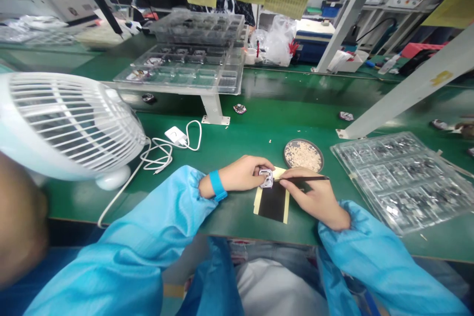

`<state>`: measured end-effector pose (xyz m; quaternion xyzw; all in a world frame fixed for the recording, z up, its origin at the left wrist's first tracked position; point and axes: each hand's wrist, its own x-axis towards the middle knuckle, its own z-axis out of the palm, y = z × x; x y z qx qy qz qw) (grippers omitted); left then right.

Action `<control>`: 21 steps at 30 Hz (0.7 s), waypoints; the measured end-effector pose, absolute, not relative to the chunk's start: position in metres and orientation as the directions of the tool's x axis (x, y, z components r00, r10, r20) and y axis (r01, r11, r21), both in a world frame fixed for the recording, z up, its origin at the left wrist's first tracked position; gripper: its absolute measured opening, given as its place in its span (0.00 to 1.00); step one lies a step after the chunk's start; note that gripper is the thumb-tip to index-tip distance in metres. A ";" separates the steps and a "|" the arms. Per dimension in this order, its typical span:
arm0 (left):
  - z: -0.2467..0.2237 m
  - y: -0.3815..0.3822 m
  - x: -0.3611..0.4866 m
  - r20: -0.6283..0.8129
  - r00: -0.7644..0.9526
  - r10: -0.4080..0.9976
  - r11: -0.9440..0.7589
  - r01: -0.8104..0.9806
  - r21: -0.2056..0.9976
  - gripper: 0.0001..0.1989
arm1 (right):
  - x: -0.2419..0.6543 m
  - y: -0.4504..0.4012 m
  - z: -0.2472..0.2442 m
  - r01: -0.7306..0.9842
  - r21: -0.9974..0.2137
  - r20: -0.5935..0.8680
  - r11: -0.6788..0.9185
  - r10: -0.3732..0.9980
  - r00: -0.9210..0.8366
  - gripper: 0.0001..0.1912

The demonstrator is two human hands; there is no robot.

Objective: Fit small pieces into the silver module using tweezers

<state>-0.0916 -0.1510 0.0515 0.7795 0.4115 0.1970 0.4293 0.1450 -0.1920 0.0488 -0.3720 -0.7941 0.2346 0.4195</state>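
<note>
Small white-and-metal square part [266, 178] pinched in left hand [242, 174] fingertips over black-and-yellow card [273, 201] on green bench, w/ right hand [316, 199] closed on thin dark tweezers [309, 178], long axis horizontal, tip touching part's right side.

I see my arms covered in loose, light blue sleeves of a thin, slightly shiny fabric, gathered with elastic at the cuffs so they bunch into soft folds near the wrists. On my left wrist sits a bright blue band [217, 185], snug just beyond the cuff. My left hand [242, 174] and right hand [314, 200] are bare, with no gloves. Lower down, the same blue fabric drapes over my lap.
</note>
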 end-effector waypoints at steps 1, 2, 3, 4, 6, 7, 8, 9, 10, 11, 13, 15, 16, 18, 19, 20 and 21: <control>0.052 -0.151 -0.092 -0.047 0.583 0.811 -0.292 0.474 0.831 0.17 | 0.145 -0.192 0.048 0.405 -0.685 0.482 0.605 0.794 -0.370 0.06; 0.052 -0.151 -0.092 -0.047 0.583 0.811 -0.292 0.474 0.831 0.17 | 0.145 -0.192 0.048 0.414 -0.686 0.475 0.598 0.799 -0.368 0.06; 0.052 -0.151 -0.091 -0.048 0.583 0.811 -0.292 0.474 0.831 0.17 | 0.145 -0.191 0.047 0.421 -0.689 0.467 0.590 0.805 -0.365 0.06; 0.053 -0.151 -0.091 -0.049 0.584 0.810 -0.292 0.474 0.831 0.17 | 0.144 -0.191 0.047 0.424 -0.694 0.460 0.582 0.811 -0.360 0.06; 0.054 -0.151 -0.091 -0.048 0.587 0.808 -0.292 0.470 0.833 0.17 | 0.143 -0.191 0.047 0.422 -0.710 0.446 0.564 0.823 -0.351 0.05; 0.054 -0.151 -0.091 -0.047 0.587 0.808 -0.292 0.467 0.835 0.16 | 0.143 -0.190 0.047 0.416 -0.723 0.436 0.551 0.831 -0.344 0.05; 0.055 -0.151 -0.091 -0.046 0.588 0.807 -0.290 0.464 0.837 0.16 | 0.143 -0.190 0.046 0.406 -0.743 0.420 0.533 0.843 -0.337 0.04; 0.055 -0.151 -0.091 -0.047 0.590 0.806 -0.287 0.459 0.841 0.16 | 0.144 -0.190 0.046 0.388 -0.771 0.393 0.504 0.857 -0.332 0.03; 0.055 -0.151 -0.091 -0.045 0.593 0.804 -0.288 0.455 0.843 0.16 | 0.145 -0.189 0.045 0.363 -0.807 0.355 0.466 0.874 -0.334 0.03; 0.055 -0.151 -0.091 -0.043 0.597 0.801 -0.292 0.452 0.843 0.16 | 0.146 -0.189 0.045 0.330 -0.845 0.309 0.422 0.887 -0.343 0.02; 0.056 -0.151 -0.091 -0.038 0.608 0.793 -0.301 0.445 0.843 0.16 | 0.151 -0.188 0.045 0.253 -0.909 0.222 0.332 0.898 -0.380 0.03; 0.055 -0.151 -0.092 -0.037 0.621 0.783 -0.307 0.437 0.846 0.16 | 0.156 -0.188 0.046 0.203 -0.939 0.172 0.277 0.891 -0.420 0.03; 0.055 -0.150 -0.092 -0.039 0.627 0.778 -0.307 0.433 0.847 0.16 | 0.157 -0.188 0.047 0.194 -0.945 0.157 0.263 0.886 -0.436 0.03; 0.054 -0.149 -0.093 -0.041 0.633 0.773 -0.307 0.429 0.850 0.16 | 0.157 -0.188 0.050 0.183 -0.950 0.152 0.255 0.884 -0.442 0.03; 0.054 -0.149 -0.093 -0.043 0.635 0.771 -0.306 0.428 0.851 0.16 | 0.156 -0.188 0.051 0.174 -0.948 0.171 0.267 0.888 -0.427 0.03; 0.053 -0.149 -0.093 -0.047 0.634 0.772 -0.299 0.427 0.854 0.15 | 0.153 -0.188 0.052 0.169 -0.941 0.206 0.294 0.891 -0.404 0.03; 0.054 -0.148 -0.093 -0.054 0.632 0.773 -0.285 0.423 0.860 0.15 | 0.149 -0.188 0.053 0.172 -0.926 0.255 0.337 0.891 -0.376 0.02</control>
